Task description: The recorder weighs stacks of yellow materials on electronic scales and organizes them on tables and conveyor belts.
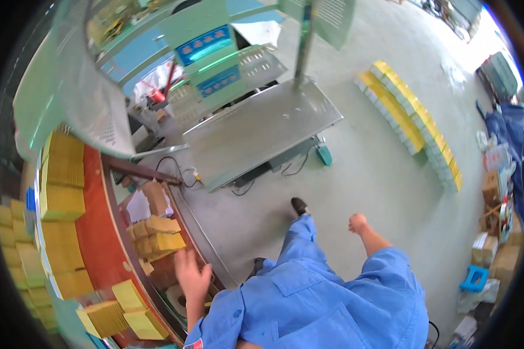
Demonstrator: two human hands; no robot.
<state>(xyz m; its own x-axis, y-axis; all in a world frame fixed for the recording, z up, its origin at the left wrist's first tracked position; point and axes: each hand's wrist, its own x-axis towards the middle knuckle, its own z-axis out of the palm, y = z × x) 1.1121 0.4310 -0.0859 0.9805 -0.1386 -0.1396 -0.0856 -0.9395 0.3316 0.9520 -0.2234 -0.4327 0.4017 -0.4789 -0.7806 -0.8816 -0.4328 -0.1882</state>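
My left hand (pixel 192 274) is empty, its fingers spread, beside the red-brown bench's lower shelf. Just beyond its fingertips, stacked yellow packs (pixel 157 237) lie on that shelf. To the right, over the grey floor, my right hand (pixel 357 223) hangs with the fingers curled closed. Nothing shows in it, and no object is near it. Both forearms come out of short blue sleeves, and one of my shoes (pixel 299 206) is stretched forward on the floor.
A steel-topped machine table (pixel 268 131) stands ahead, with cables under it. Yellow packs (pixel 62 195) line the red bench (pixel 102 215) at left. Long yellow-and-white rows (pixel 416 110) lie on the floor at right. Boxes (pixel 486 249) and a blue stool (pixel 475 278) stand along the right edge.
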